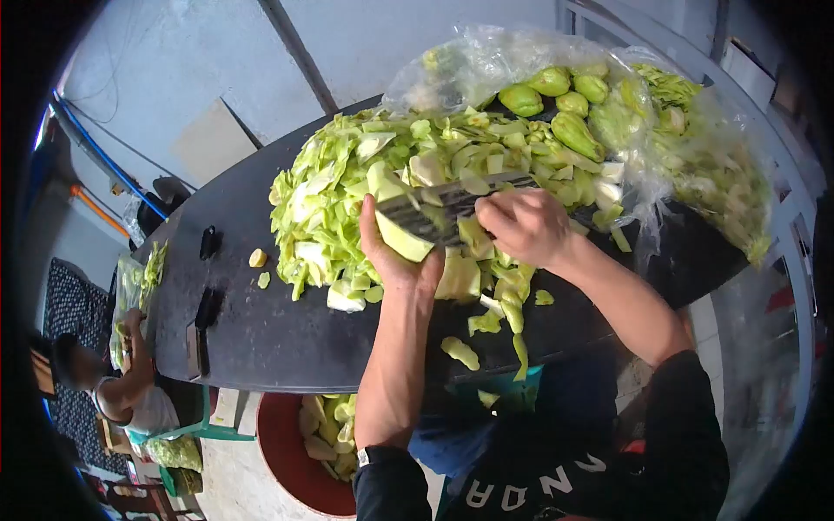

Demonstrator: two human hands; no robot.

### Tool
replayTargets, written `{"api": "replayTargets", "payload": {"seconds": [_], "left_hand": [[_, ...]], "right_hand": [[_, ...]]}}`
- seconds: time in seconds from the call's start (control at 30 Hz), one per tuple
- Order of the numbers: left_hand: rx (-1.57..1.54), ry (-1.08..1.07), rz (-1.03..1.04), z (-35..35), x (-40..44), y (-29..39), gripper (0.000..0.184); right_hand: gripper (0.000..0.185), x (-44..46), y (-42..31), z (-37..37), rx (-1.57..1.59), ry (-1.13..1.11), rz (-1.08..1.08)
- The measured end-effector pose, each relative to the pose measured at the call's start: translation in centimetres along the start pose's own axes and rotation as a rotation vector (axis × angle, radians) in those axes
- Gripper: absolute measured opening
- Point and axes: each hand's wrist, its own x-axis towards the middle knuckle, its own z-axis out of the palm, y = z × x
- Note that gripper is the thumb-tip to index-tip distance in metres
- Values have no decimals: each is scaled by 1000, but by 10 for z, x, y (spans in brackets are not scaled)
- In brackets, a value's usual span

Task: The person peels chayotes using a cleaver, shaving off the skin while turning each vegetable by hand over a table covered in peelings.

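My left hand [405, 265] is wrapped around a pale green, peeled piece of chayote [407, 240]. In my right hand [528, 227] is a knife, its handle hidden in the closed fingers. The wide blade [426, 213] is smeared by motion and lies across the chayote piece, pointing left. A few slices show against the blade. Behind and around both hands spreads a large heap of cut chayote slices [321, 191]. Peel strips [511, 304] and a loose slice [460, 352] lie on the dark table below my right hand.
Whole green chayotes [573, 136] sit at the back beside clear plastic bags [721, 182] of cut pieces. Dark small objects [208, 242] lie on the table's left. Below the edge stands a reddish tub [282, 460] with chayote pieces. Another person [130, 391] sits left, handling a bag.
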Motion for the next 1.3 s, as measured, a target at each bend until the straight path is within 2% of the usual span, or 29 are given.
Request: {"api": "replayTargets", "payload": {"seconds": [0.07,0.13,0.17,0.2,0.27,0.33,0.4,0.53,0.6,0.7,0.73,0.8,0.97,1.03,1.07,1.13,1.17,1.2,1.23,1.27,1.3], "left_hand": [[15,25,22,11,-4,-4,49],[132,-78,16,-1,-2,-2,45],[163,-58,30,-4,0,0,45],[103,-132,-14,-6,3,0,45],[141,-92,-9,-9,0,1,46],[59,-117,-4,-9,3,1,53],[173,-142,-2,4,-7,-4,57],[163,-142,-24,-4,-3,1,52],[149,-195,-49,-10,0,4,53],[77,-107,-1,-1,0,0,52],[186,-158,5,1,-5,-1,54],[209,-213,-65,2,-8,-1,57],[213,-217,-74,4,-11,-6,55],[200,-241,-79,1,-12,-8,56],[207,-274,-98,-2,-12,-9,57],[217,-333,-109,-1,-5,-7,57],[194,-336,-113,-4,-3,-5,58],[166,-331,-116,-5,-4,-3,58],[122,-262,-123,-6,-5,-2,55],[119,-251,-123,-6,-6,-2,55],[87,-164,-94,-3,-7,-2,52]], "right_hand": [[10,-4,6,-2,-11,4,-1],[9,0,-3,-17,29,-4,-31],[9,0,-8,-22,75,-16,-54],[9,-1,-9,-21,78,-19,-50],[10,0,-12,-18,83,-19,-51],[11,0,-1,-5,82,-55,75],[13,1,8,0,57,-41,137],[14,-2,-6,-20,126,-73,120],[15,-2,-14,-20,211,2,44],[14,0,-1,-5,91,-118,135],[14,0,5,1,55,-134,164],[14,-1,12,5,47,-108,167],[12,-8,15,1,44,-133,192],[12,-5,27,5,109,-184,297],[12,-2,30,4,40,-372,520],[16,1,39,-2,204,-489,743],[16,-1,39,-2,203,-486,739],[19,-5,35,-2,154,-401,621],[22,-9,29,-2,107,-318,505],[22,-12,24,-3,114,-328,507],[24,-12,17,-6,137,-245,424]]}}
